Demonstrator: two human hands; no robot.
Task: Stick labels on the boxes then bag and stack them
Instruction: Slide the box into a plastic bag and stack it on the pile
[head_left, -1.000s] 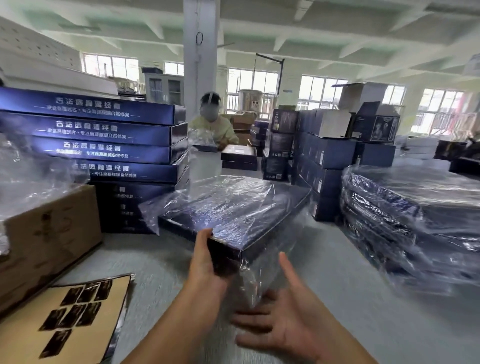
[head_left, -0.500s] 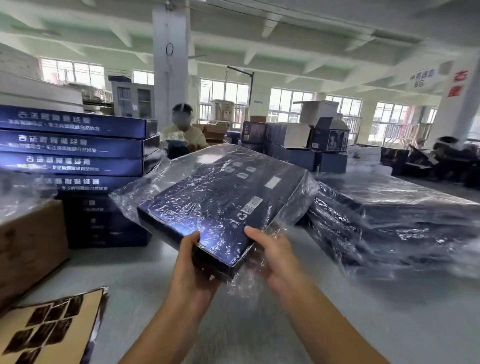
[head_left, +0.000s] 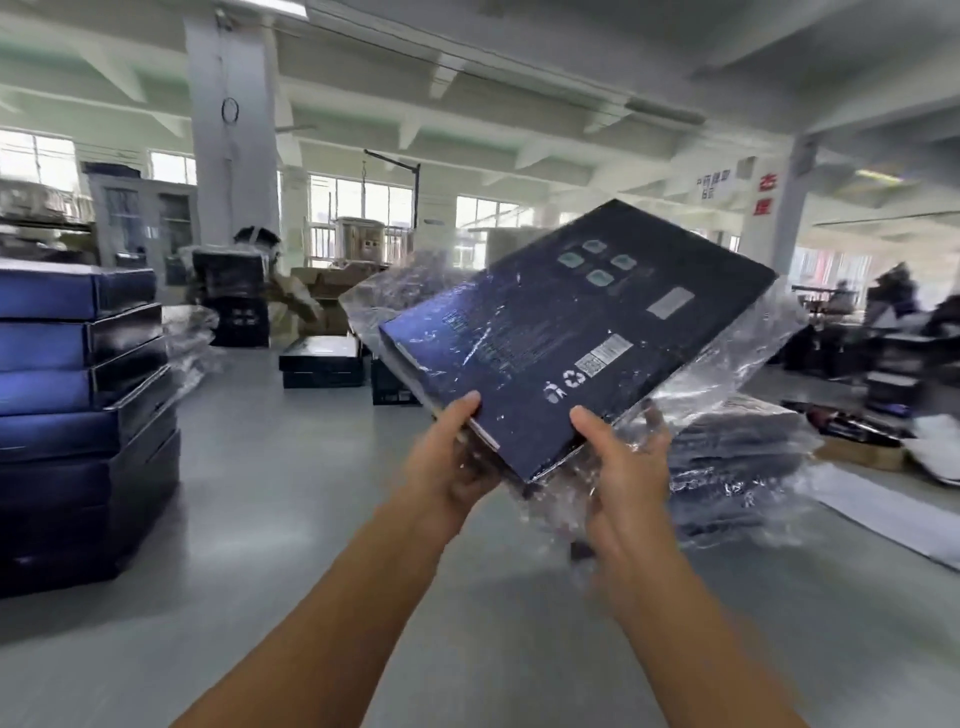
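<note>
A flat dark blue box (head_left: 561, 332) wrapped in a clear plastic bag is held up in the air, tilted with its far end raised to the right. Small labels and printed symbols show on its upper face. My left hand (head_left: 447, 452) grips the near left corner, thumb on top. My right hand (head_left: 623, 467) holds the near right edge through the loose plastic, thumb on the top face. Below and behind the box, on the right, lies a stack of bagged boxes (head_left: 737, 457).
A tall stack of unbagged blue boxes (head_left: 78, 405) stands at the left. A person (head_left: 260, 280) works behind more dark boxes (head_left: 322, 361) on the grey table (head_left: 291, 493). A white pillar (head_left: 231, 130) rises behind. Clutter lies at the far right.
The bagged box has been lifted higher and swung to the right, now tilted steeply. My right hand went from open to gripping its edge. The view has turned right.
</note>
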